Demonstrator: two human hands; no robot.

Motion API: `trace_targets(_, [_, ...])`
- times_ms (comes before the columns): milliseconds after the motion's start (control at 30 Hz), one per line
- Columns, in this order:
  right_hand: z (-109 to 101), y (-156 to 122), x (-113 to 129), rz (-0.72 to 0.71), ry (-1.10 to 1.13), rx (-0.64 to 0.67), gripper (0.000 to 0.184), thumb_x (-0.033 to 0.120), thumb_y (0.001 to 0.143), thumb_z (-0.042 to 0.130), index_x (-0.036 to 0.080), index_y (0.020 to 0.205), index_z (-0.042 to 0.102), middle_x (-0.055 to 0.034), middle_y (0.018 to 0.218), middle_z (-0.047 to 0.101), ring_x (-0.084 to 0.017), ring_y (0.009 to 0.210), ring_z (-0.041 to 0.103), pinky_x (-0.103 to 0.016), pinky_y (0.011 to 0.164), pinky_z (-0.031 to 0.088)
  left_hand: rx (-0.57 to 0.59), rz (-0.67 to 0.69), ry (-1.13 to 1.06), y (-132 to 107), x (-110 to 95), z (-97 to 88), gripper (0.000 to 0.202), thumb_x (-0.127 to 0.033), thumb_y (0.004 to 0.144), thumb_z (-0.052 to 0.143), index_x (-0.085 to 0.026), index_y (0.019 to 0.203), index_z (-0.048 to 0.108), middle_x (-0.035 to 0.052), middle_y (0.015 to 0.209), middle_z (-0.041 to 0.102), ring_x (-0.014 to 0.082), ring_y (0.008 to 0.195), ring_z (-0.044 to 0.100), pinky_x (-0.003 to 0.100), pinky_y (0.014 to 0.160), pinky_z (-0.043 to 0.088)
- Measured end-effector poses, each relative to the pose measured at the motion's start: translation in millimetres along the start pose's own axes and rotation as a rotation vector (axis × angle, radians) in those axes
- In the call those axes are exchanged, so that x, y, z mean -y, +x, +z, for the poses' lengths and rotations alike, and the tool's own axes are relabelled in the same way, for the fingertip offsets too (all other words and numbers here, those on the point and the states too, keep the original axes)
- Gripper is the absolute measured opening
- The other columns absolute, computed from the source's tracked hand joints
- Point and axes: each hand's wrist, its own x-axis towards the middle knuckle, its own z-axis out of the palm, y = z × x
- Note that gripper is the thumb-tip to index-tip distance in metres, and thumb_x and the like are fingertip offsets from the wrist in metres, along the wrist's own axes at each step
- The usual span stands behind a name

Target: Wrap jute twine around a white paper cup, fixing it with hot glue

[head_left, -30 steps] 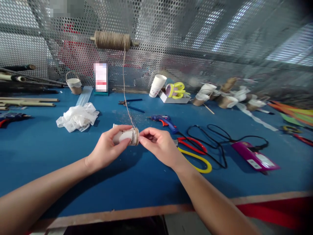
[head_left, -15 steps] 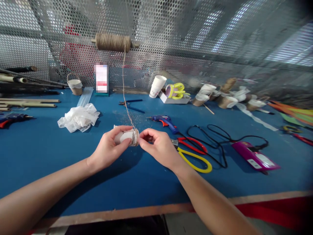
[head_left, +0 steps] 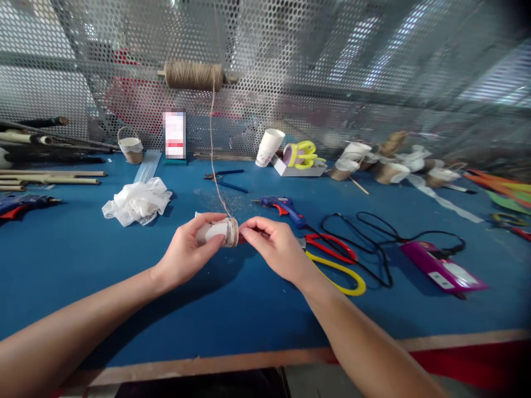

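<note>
My left hand is wrapped round a small white paper cup lying sideways above the blue table. Brown twine is wound round the cup's right end. A strand of twine runs up from the cup to a twine spool mounted on the mesh wall. My right hand has its fingertips pinched against the twine-wrapped end of the cup.
A blue glue gun, red and yellow scissors, a black cable and a purple device lie to the right. Crumpled white plastic lies to the left. Cups and a tape box stand at the back.
Both hands and the cup stay together, with small finger shifts at the wrapped end. The view has shifted slightly, moving things a little right and down.
</note>
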Motion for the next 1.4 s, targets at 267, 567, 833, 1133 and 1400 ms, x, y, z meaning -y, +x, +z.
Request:
trace_targets(267, [-3, 9, -10, 0.093, 0.163, -0.058, 0.021, 0.032, 0.083, 0.050, 0.019, 0.068, 0.057, -0.0010, 0.068, 0.064, -0.015, 0.068, 0.063, -0.032, 0.071, 0.052, 0.021, 0.008, 0.023, 1, 3, 1.5, 0.032, -0.024, 0.077, 0.058, -0.013, 0.107, 0.060, 0.0066, 0.093, 0.068, 0.0114, 0.067, 0.059, 0.020, 0.059, 0.046])
trace_targets(567, [-1, 6, -9, 0.068, 0.103, -0.061, 0.015, 0.032, 0.081, 0.054, 0.019, 0.082, 0.060, -0.0036, 0.076, 0.068, -0.017, 0.071, 0.064, -0.033, 0.069, 0.052, 0.018, 0.018, 0.050, 1, 2, 1.8, 0.032, -0.024, 0.077, 0.058, -0.012, 0.107, 0.061, 0.0073, 0.095, 0.067, 0.0131, 0.072, 0.060, 0.021, 0.063, 0.048])
trace_targets(833, [-69, 36, -29, 0.101, -0.275, -0.386, 0.009, 0.026, 0.073, 0.066, 0.019, 0.072, 0.061, -0.0116, 0.079, 0.067, -0.024, 0.081, 0.062, -0.041, 0.080, 0.045, 0.046, 0.071, 0.058, 2, 4, -2.8, 0.030, -0.024, 0.087, 0.045, -0.012, 0.110, 0.059, 0.0072, 0.091, 0.067, 0.0116, 0.068, 0.057, 0.022, 0.062, 0.046])
trace_targets(1133, [-12, 18, -7, 0.152, 0.252, 0.327, 0.042, 0.055, 0.084, 0.050, 0.019, 0.102, 0.063, -0.0063, 0.096, 0.070, -0.018, 0.085, 0.066, -0.036, 0.079, 0.052, 0.102, 0.169, 0.083, -1, 3, -0.7, 0.031, -0.021, 0.089, 0.043, -0.013, 0.116, 0.056, 0.0065, 0.087, 0.070, 0.0126, 0.068, 0.061, 0.022, 0.063, 0.049])
trace_targets(1400, [-10, 10, -12, 0.194, 0.299, 0.284, 0.037, 0.052, 0.084, 0.054, 0.021, 0.102, 0.064, -0.0072, 0.102, 0.069, -0.020, 0.087, 0.066, -0.039, 0.082, 0.052, 0.128, 0.141, 0.079, -4, 4, 0.7, 0.032, -0.022, 0.089, 0.044, -0.014, 0.116, 0.056, 0.0070, 0.090, 0.070, 0.0126, 0.070, 0.061, 0.022, 0.064, 0.048])
